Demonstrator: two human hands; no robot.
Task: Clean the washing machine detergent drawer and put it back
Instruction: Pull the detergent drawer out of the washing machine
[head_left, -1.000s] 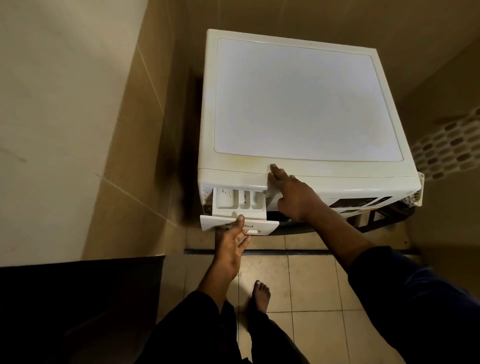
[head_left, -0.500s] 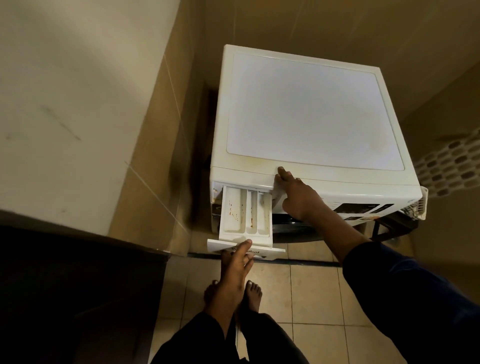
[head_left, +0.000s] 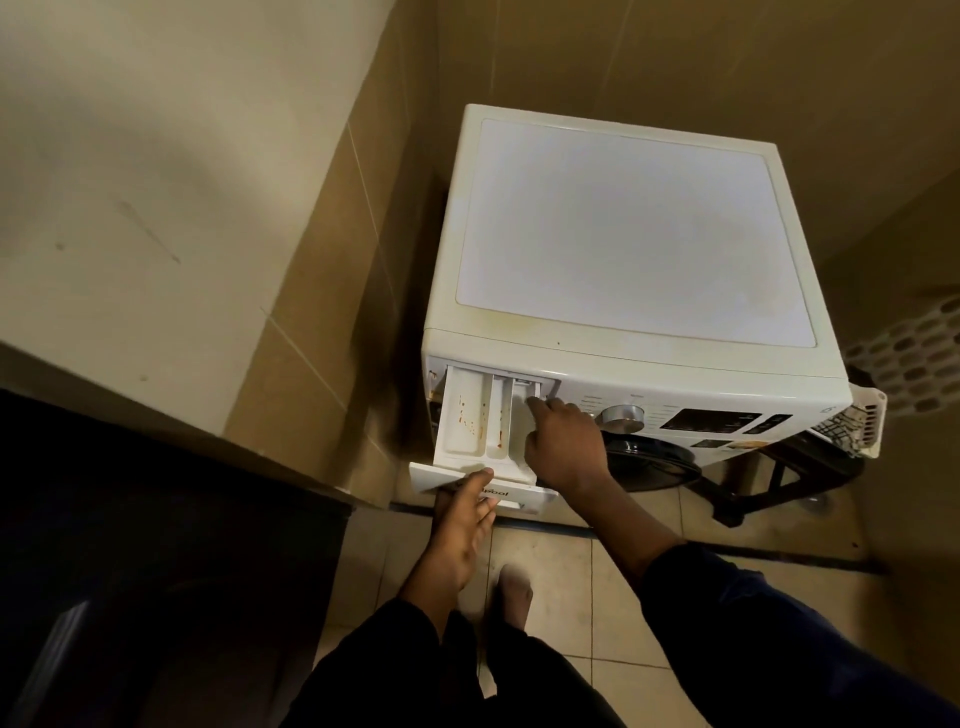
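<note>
A white front-loading washing machine (head_left: 623, 234) stands in a tiled corner. Its white detergent drawer (head_left: 465, 421) is pulled far out at the upper left of the front, showing compartments with orange-brown stains. My left hand (head_left: 465, 512) grips the drawer's front panel from below, thumb on its top edge. My right hand (head_left: 563, 444) reaches into the drawer's right rear compartment, its fingertips pressing near the back by the slot; it covers part of that compartment.
The control knob (head_left: 621, 415) and dark display (head_left: 719, 420) sit right of the drawer, the dark round door (head_left: 649, 460) below. A perforated laundry basket (head_left: 914, 358) with cloth stands at the right. Tiled wall at left, a dark cabinet (head_left: 156, 545) bottom left, my bare foot (head_left: 514, 597) on the floor tiles.
The drawer has slid further out under my left hand's pull. My right hand left the machine's top edge and moved down into the drawer's back right part.
</note>
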